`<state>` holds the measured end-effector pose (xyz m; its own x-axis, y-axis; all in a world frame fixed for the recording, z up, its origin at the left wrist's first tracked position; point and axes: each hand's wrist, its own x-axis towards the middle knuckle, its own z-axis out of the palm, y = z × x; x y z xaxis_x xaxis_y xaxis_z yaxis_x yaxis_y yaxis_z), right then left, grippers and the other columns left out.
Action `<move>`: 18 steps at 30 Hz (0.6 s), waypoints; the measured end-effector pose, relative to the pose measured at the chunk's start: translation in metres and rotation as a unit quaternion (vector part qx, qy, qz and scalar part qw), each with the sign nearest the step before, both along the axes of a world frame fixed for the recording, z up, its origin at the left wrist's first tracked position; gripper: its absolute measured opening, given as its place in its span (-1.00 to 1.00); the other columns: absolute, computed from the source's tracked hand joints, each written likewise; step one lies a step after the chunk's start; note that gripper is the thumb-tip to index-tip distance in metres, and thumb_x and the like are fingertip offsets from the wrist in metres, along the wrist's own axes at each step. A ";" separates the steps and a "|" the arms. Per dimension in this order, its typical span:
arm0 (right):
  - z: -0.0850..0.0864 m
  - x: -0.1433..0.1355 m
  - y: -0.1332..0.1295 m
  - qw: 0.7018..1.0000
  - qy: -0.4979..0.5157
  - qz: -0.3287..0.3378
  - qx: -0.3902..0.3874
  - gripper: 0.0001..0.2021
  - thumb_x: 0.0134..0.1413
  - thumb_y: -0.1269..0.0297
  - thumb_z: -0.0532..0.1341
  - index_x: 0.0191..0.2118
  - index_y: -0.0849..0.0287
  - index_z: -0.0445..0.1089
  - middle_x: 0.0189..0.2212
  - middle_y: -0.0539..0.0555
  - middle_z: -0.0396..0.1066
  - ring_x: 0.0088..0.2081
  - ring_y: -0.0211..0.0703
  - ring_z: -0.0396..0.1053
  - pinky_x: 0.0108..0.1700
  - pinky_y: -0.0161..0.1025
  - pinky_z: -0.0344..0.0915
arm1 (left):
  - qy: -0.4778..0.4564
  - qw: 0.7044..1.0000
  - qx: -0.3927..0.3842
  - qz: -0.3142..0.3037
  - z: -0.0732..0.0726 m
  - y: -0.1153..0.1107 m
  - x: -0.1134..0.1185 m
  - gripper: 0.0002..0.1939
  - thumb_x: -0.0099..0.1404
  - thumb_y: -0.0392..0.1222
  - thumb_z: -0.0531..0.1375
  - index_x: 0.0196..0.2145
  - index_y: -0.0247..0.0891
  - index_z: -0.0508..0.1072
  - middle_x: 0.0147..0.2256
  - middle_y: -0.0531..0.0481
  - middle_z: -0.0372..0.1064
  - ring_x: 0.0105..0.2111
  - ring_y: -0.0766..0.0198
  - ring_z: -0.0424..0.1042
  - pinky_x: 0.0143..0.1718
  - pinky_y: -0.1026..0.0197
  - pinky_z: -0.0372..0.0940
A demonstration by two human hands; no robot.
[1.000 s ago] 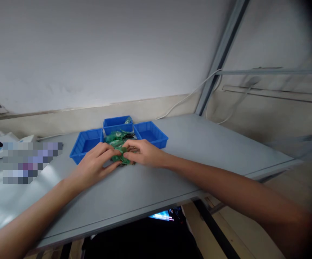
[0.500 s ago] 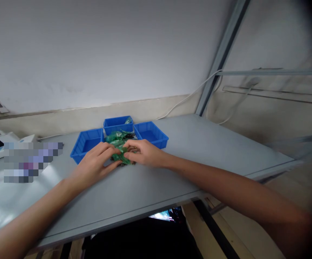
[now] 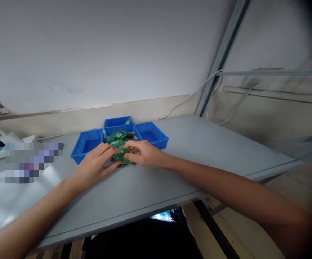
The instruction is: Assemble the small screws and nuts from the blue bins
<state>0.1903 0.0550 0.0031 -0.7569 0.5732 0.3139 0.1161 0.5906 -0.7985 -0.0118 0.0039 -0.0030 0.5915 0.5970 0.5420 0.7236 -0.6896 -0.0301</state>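
A heap of green plastic packets point(image 3: 118, 136) with dark pieces lies on the grey table between three blue bins. At the near end of the heap, my left hand point(image 3: 98, 162) has its fingers and thumb round the left side of a green packet point(image 3: 123, 155). From the right, my right hand point(image 3: 142, 154) pinches the same packet, its fingers curled. The fingertips of both hands are close together, and they partly hide the packet.
Blue bins stand left point(image 3: 87, 141), behind point(image 3: 115, 126) and right point(image 3: 152, 135) of the heap; the rear one holds a green packet. A blurred-out object point(image 3: 33, 162) and a white device lie at the left. A metal post point(image 3: 218, 59) rises at the table's back right.
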 end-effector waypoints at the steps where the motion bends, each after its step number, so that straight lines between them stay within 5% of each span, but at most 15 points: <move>1: 0.000 0.000 0.000 1.000 0.000 0.000 0.000 -0.92 0.02 0.36 0.09 -0.32 0.21 0.28 -0.48 -0.02 0.32 -0.44 -0.32 0.27 -0.38 -0.33 0.19 | -0.001 1.000 0.000 0.000 0.000 0.000 0.000 -0.85 0.29 -0.16 0.10 -0.20 -0.26 0.30 -0.30 -0.03 0.27 -0.29 0.24 0.30 -0.27 0.20 0.25; 18: -0.002 -0.001 0.001 1.000 -0.014 -0.010 0.018 -0.90 0.02 0.34 0.09 -0.31 0.21 0.28 -0.45 0.00 0.35 -0.42 -0.30 0.28 -0.36 -0.31 0.20 | 0.007 1.000 -0.012 0.011 0.001 0.000 0.001 -0.84 0.30 -0.13 0.07 -0.22 -0.25 0.31 -0.32 -0.03 0.28 -0.31 0.24 0.29 -0.29 0.20 0.24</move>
<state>0.1895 0.0558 0.0012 -0.7540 0.5770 0.3140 0.1501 0.6167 -0.7727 -0.0113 0.0041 -0.0019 0.5856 0.6227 0.5189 0.7383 -0.6740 -0.0245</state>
